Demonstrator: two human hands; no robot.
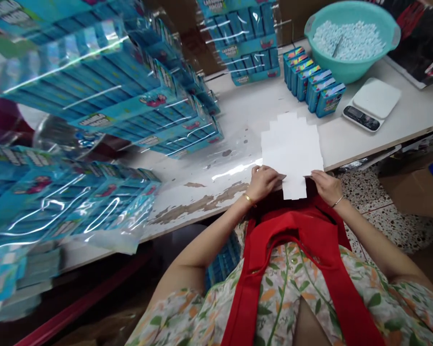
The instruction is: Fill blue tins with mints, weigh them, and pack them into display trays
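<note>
"Where is the card blank (292, 149)?"

"Right in front of me, white face up, its stepped top flat on the worktable (234, 144) and its narrow tab sticking out past the edge, over my red apron (247, 283)."

"And your hands?"

"Nearly closed, 1 on each side of that tab. My left hand (265, 183) pinches a small flap between thumb and fingers; my right hand (326, 186) pinches its match. I can't tell how hard they press."

"What could go wrong?"

"If I pull harder on 1 side, the card could crease crooked or tear where the tab narrows. And with that tab unsupported, a downward push might bend it – or drag the whole sheet off the edge."

"Anything nearby to mind?"

"Past the far end there's a row of small blue boxes (328, 102), upright and close together. A sideways sweep could topple them. The kitchen scale (377, 98) and the turquoise basin (350, 72) of pale blue pieces (364, 41) are further right, the film-wrapped packs (108, 96) to my left."
</note>
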